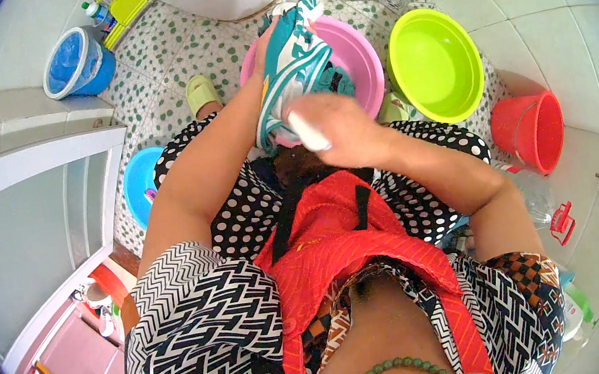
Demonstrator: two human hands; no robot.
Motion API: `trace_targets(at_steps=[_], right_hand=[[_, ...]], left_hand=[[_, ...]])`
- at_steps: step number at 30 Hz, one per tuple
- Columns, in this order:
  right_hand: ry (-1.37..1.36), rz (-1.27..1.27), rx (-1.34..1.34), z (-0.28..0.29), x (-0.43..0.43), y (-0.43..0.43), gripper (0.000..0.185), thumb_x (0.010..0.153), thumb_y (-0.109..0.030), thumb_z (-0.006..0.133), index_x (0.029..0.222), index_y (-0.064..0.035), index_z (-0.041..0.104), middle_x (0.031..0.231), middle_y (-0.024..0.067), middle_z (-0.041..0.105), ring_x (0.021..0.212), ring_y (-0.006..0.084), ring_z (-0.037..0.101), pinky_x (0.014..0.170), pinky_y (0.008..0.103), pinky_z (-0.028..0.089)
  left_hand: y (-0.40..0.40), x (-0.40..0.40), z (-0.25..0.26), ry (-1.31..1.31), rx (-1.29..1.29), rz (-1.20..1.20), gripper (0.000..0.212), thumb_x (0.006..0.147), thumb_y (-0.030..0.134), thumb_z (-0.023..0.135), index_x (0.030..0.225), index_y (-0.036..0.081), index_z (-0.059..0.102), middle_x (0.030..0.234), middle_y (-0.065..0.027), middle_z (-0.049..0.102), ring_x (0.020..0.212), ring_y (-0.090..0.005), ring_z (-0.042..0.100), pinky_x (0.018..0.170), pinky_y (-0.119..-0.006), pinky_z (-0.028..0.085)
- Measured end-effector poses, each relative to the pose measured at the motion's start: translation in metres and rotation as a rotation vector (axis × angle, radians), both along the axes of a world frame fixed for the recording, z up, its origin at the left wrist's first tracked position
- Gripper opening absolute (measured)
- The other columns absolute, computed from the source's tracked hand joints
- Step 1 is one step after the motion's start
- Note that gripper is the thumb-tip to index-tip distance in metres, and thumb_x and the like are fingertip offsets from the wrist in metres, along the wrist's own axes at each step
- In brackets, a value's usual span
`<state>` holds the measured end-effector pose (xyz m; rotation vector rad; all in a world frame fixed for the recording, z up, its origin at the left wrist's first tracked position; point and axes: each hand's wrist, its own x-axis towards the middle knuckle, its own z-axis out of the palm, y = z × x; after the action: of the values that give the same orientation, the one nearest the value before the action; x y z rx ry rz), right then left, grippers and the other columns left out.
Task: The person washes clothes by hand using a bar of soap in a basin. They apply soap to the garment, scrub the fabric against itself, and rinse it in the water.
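Before me a pink basin (368, 59) stands on the floor between my feet, with dark green wet cloth (339, 79) inside. My left hand (267, 49), partly hidden by fabric, grips a teal and white striped garment (289, 69) stretched over the basin. In my right hand (342, 124) is a white bar (310, 131) that looks like soap. That hand is blurred and lies over the garment's near end. The garment's lower end hangs towards my knees, above a brown surface (296, 164) that I cannot identify.
A lime green basin (431, 67) and a red bucket (524, 129) stand to the right. A clear plastic jug (533, 196) is near my right elbow. At left are a blue basin (134, 180) with a pink brush, a lined blue bin (102, 71) and a dustpan (129, 11).
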<state>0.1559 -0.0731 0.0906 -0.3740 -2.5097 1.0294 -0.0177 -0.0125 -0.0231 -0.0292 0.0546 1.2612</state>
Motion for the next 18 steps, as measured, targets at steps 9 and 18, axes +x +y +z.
trace_targets(at_steps=[9, 18], right_hand=[[0.028, -0.383, 0.357, -0.028, -0.046, 0.06, 0.036, 0.075, -0.02, 0.066, 0.102, -0.0005, 0.051, 0.113, 0.0184, 0.056, 0.107, 0.0381, 0.051, 0.094, 0.0484, 0.035], [-0.082, -0.844, -0.478, -0.067, -0.021, 0.155, 0.046, 0.083, -0.038, 0.059, 0.098, 0.005, 0.057, 0.093, 0.0288, 0.061, 0.09, 0.0436, 0.059, 0.08, 0.0455, 0.045]], left_hand=[[-0.014, 0.039, 0.025, 0.6, -0.179, 0.243, 0.036, 0.092, 0.036, 0.048, 0.109, 0.006, 0.055, 0.093, -0.013, 0.062, 0.081, -0.0247, 0.063, 0.072, -0.039, 0.053], [-0.013, 0.051, 0.055, 0.788, -0.194, 0.032, 0.02, 0.093, 0.024, 0.053, 0.105, 0.007, 0.054, 0.08, -0.0066, 0.062, 0.063, -0.0164, 0.062, 0.053, -0.03, 0.052]])
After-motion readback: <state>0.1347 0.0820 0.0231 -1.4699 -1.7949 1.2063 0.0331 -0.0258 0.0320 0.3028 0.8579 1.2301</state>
